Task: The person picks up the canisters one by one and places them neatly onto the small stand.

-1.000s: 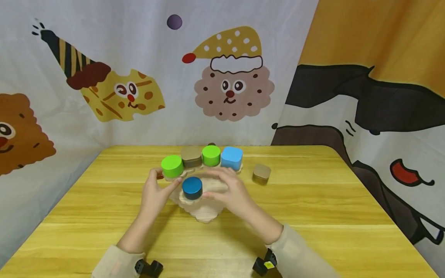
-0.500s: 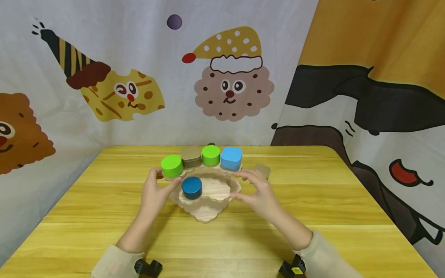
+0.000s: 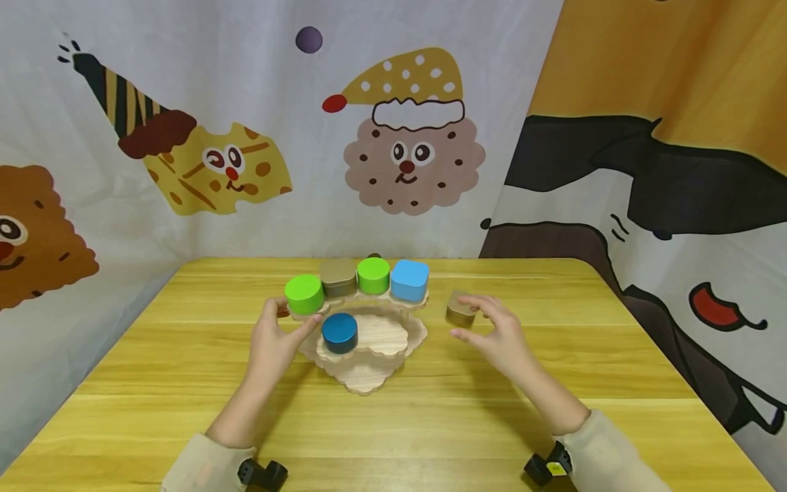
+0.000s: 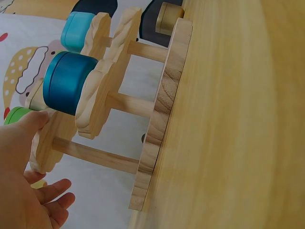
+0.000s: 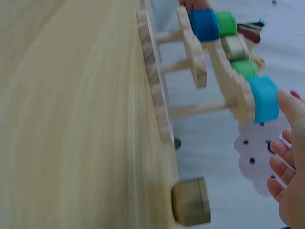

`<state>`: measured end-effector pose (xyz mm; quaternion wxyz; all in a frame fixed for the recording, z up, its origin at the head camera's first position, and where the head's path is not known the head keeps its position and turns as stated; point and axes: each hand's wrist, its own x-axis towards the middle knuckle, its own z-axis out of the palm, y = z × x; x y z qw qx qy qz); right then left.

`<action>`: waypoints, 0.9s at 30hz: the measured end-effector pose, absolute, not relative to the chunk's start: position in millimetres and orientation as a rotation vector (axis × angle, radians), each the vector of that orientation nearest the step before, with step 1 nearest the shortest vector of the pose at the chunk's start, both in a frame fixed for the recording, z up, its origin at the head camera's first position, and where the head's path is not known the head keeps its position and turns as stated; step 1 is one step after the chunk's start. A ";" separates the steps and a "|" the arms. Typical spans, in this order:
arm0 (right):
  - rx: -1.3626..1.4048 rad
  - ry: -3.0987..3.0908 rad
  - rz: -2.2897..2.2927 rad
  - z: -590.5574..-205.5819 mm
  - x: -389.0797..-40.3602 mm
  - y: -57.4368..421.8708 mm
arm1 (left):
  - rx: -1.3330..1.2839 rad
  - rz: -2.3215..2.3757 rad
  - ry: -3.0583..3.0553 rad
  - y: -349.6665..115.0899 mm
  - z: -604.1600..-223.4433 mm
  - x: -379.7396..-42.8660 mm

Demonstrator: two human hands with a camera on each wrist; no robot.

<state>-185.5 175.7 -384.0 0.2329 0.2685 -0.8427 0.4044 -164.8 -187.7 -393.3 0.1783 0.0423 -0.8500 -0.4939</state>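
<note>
A tiered wooden display stand (image 3: 382, 333) with scalloped shelves stands mid-table. On its upper shelf sit a green round tin (image 3: 304, 294), a brown tin (image 3: 338, 278), a second green tin (image 3: 373, 275) and a light blue square tin (image 3: 410, 280). The lower shelf holds a dark blue round tin (image 3: 339, 333). My left hand (image 3: 274, 338) pinches the upper shelf's left end, thumb (image 4: 33, 121) at its edge. To the stand's right lies a loose gold-brown square tin (image 3: 460, 311). My right hand (image 3: 501, 336) hovers beside that tin, thumb and fingers apart, index finger overlapping it in the head view.
The wooden table (image 3: 393, 444) extends around the stand. Behind it hangs a curtain (image 3: 246, 82) printed with cartoon food. Each wrist carries a small black camera, the right one (image 3: 547, 465) over the table's front part.
My right hand has left the stand's lower shelf and moved right to the loose gold-brown tin, exposing the bare part of that shelf. My left hand has kept its place.
</note>
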 end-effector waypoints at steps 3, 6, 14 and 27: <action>0.672 -2.359 1.111 -387.0 -190.9 184.2 | 0.122 -1.401 -2.405 -187.7 -393.2 -164.9; 0.619 -2.405 1.128 -390.7 -197.4 191.3 | 0.125 -1.404 -2.405 -187.6 -393.0 -164.8; 0.534 -2.504 1.160 -404.2 -215.3 203.4 | 0.120 -1.399 -2.409 -187.4 -393.0 -164.6; 0.415 -2.622 1.174 -420.0 -242.2 208.9 | 0.115 -1.402 -2.400 -188.2 -394.8 -165.9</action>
